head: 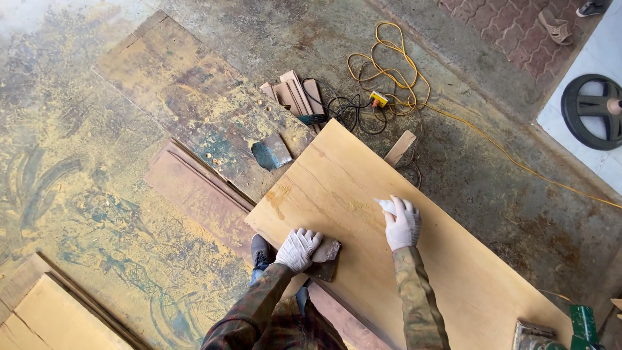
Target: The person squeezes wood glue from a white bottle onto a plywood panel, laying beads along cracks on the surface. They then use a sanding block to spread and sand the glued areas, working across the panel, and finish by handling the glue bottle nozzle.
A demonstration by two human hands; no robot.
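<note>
- The left hand (297,249), in a white glove, is closed over a small dark sanding block (325,258) at the near edge of the large pale plywood sheet (414,259); a flat palm on the block would likely keep the pressure even and the block level.
- The right hand (402,225), also gloved, lies further in on the pale sheet, fingers curled around a small whitish pad or cloth (387,206); what exactly it is I cannot tell.
- At the sheet's near right corner sit a metal tool (534,335) and a green part (583,324), both cut off by the frame.
- Beyond the sheet's far edge lie a dusty brown board (194,97), a stack of short wooden offcuts (291,94) and a coiled yellow cable (395,71); strokes that stop short of that edge should keep the hands away from them.
</note>
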